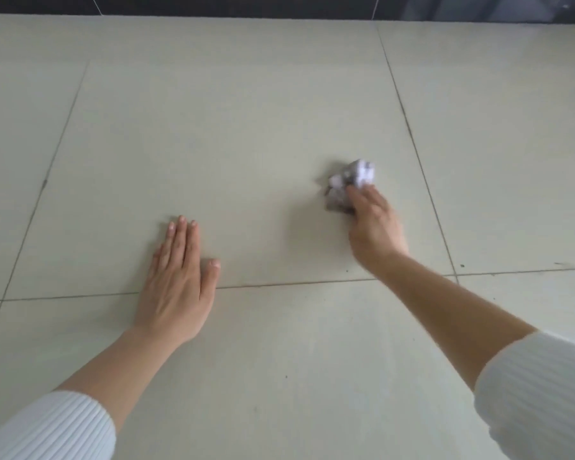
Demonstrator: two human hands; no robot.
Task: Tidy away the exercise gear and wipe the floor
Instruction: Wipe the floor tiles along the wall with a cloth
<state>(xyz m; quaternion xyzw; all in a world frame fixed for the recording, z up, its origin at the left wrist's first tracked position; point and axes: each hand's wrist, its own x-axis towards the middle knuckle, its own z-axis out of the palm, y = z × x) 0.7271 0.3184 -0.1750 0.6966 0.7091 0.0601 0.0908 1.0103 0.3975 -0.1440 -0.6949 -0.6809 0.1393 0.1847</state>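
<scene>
The right grip (374,220) grasps a crumpled wad (349,184), fingers curled over its near side, and presses it on the floor (246,111). The wad is white on top and grey below; whether it is paper or cloth cannot be told. It lies right of centre on the large middle tile, well apart from the left grip (176,287). The left grip is released: fingers straight, palm flat on the floor, across the near grout line (296,283), apparently as a brace.

Status, as judged: the wiping step is in hand. No exercise gear shows in view, so the tidying step is either done or lies outside the frame; this cannot be confirmed. Dark specks (462,265) sit on the floor near and right of the right grip, beside the grout crossing, so that zone is probably left to wipe. How much of the far tiles, up to the dark wall (213,3), is already wiped cannot be told.
</scene>
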